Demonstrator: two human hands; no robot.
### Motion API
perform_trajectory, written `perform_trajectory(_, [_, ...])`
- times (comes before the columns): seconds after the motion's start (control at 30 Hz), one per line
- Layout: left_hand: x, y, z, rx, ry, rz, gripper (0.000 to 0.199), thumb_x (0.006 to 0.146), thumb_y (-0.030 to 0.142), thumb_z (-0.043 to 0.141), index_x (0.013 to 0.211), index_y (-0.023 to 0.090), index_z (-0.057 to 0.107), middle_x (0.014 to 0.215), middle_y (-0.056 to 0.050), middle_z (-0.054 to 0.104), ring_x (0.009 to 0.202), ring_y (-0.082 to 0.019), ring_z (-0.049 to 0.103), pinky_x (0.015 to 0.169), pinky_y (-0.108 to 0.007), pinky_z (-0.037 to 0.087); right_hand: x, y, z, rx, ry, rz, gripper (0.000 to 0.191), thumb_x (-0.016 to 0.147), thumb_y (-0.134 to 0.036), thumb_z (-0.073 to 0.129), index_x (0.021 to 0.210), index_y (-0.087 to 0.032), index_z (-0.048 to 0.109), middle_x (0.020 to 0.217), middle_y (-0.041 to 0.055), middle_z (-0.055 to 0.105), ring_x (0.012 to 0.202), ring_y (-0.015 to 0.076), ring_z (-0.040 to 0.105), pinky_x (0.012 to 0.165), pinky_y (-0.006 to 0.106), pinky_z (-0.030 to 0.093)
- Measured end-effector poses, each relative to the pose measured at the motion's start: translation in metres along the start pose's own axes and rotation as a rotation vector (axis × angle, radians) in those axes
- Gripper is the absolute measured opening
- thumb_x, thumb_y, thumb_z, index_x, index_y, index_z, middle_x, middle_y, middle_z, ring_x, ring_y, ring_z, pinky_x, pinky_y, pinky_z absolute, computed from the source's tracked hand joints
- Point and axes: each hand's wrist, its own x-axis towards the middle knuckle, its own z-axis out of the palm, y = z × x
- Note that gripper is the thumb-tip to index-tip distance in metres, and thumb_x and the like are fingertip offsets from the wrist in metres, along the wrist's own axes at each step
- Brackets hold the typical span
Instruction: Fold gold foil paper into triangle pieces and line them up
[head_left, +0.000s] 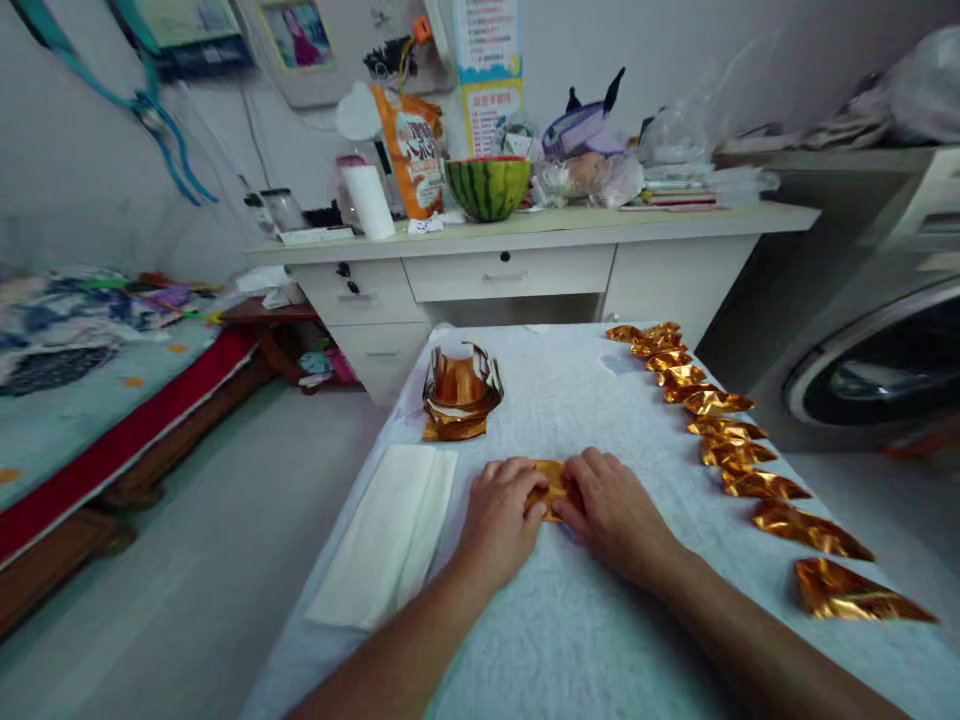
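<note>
A small sheet of gold foil paper (553, 484) lies on the cloth-covered table, between my two hands. My left hand (501, 508) has its curled fingers on the sheet's left end, thumb near the lower edge. On the right end rests my right hand (611, 510), fingers bent and pressed down on it. Beyond my left hand stands a curled stack of gold foil sheets (459, 392). Folded white paper (386, 535) lies to the left of that hand. Along the table's right side runs a row of several folded gold foil pieces (761, 484), pointed at one end.
A white desk (517, 270) stands past the table's far end, bearing a cut watermelon (487, 190), an orange pouch (412, 150) and a white roll (367, 202). At the right is a washing machine (862, 300); at the left, a bed (142, 370).
</note>
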Motion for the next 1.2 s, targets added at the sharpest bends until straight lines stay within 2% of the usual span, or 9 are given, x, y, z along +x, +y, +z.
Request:
perform_trajectory(0.17, [-0.001, -0.003, -0.004, -0.013, -0.063, 0.025, 0.033, 0.081, 0.007, 0.053, 0.106, 0.026, 0.059, 0.123, 0.001, 0.058, 0.110, -0.021, 0.047, 0.097, -0.038, 0.037, 0.002, -0.003, -0.001, -0.043, 0.014, 0.002, 0.023, 0.087, -0.036, 0.057, 0.099, -0.016, 0.058, 0.097, 0.0094, 0.057, 0.087, 0.0239, 0.051, 0.079, 0.035, 0.039])
perform_trajectory(0.3, [-0.004, -0.008, -0.007, -0.004, -0.121, 0.043, 0.042, 0.081, 0.003, 0.046, 0.113, 0.029, 0.056, 0.131, 0.001, 0.053, 0.116, -0.021, 0.044, 0.099, -0.039, 0.036, 0.000, -0.010, -0.001, -0.081, 0.027, 0.027, 0.030, 0.087, -0.044, 0.055, 0.100, -0.016, 0.058, 0.096, 0.0100, 0.056, 0.088, 0.0260, 0.051, 0.078, 0.037, 0.038])
perform_trajectory(0.5, [-0.006, -0.012, -0.011, -0.019, -0.179, 0.086, 0.043, 0.083, 0.004, 0.041, 0.117, 0.027, 0.052, 0.135, 0.000, 0.050, 0.119, -0.021, 0.042, 0.100, -0.041, 0.035, 0.000, -0.017, 0.004, -0.133, 0.061, 0.075, 0.047, 0.086, -0.061, 0.047, 0.098, -0.016, 0.057, 0.096, 0.0117, 0.056, 0.090, 0.0290, 0.051, 0.077, 0.040, 0.037])
perform_trajectory(0.63, [-0.005, -0.012, -0.013, -0.030, -0.193, 0.076, 0.043, 0.083, 0.005, 0.042, 0.117, 0.027, 0.052, 0.136, 0.000, 0.049, 0.120, -0.022, 0.041, 0.101, -0.042, 0.035, 0.001, -0.018, 0.009, -0.164, 0.095, 0.084, 0.052, 0.086, -0.066, 0.042, 0.095, -0.017, 0.057, 0.094, 0.0121, 0.057, 0.089, 0.0295, 0.051, 0.076, 0.041, 0.036])
perform_trajectory(0.83, [-0.005, -0.014, -0.014, -0.042, -0.203, 0.066, 0.045, 0.081, 0.004, 0.042, 0.118, 0.028, 0.052, 0.137, 0.001, 0.048, 0.122, -0.022, 0.040, 0.103, -0.042, 0.034, 0.001, -0.017, 0.009, -0.175, 0.084, 0.073, 0.050, 0.083, -0.065, 0.048, 0.096, -0.017, 0.056, 0.095, 0.0116, 0.057, 0.089, 0.0300, 0.051, 0.077, 0.042, 0.037])
perform_trajectory(1.0, [-0.005, -0.016, -0.013, -0.041, -0.208, 0.071, 0.044, 0.083, 0.006, 0.042, 0.119, 0.028, 0.053, 0.138, 0.001, 0.047, 0.124, -0.021, 0.039, 0.106, -0.041, 0.032, 0.003, -0.016, 0.000, -0.133, 0.020, 0.063, 0.047, 0.082, -0.060, 0.054, 0.101, -0.017, 0.055, 0.099, 0.0118, 0.057, 0.092, 0.0292, 0.053, 0.077, 0.040, 0.039])
perform_trajectory(1.1, [-0.005, -0.015, -0.015, -0.042, -0.215, 0.067, 0.043, 0.083, 0.007, 0.042, 0.118, 0.029, 0.054, 0.138, 0.000, 0.047, 0.125, -0.021, 0.038, 0.106, -0.041, 0.032, 0.003, -0.010, -0.006, -0.095, -0.022, 0.063, 0.049, 0.080, -0.056, 0.059, 0.109, -0.018, 0.053, 0.102, 0.0114, 0.056, 0.094, 0.0290, 0.054, 0.077, 0.039, 0.040])
perform_trajectory(1.2, [-0.004, -0.013, -0.017, -0.042, -0.225, 0.062, 0.044, 0.081, 0.006, 0.043, 0.117, 0.029, 0.055, 0.138, 0.001, 0.047, 0.125, -0.021, 0.039, 0.107, -0.041, 0.032, 0.002, 0.001, -0.010, -0.056, -0.057, 0.074, 0.061, 0.078, -0.053, 0.063, 0.125, -0.017, 0.048, 0.107, 0.0122, 0.055, 0.096, 0.0296, 0.055, 0.078, 0.039, 0.042])
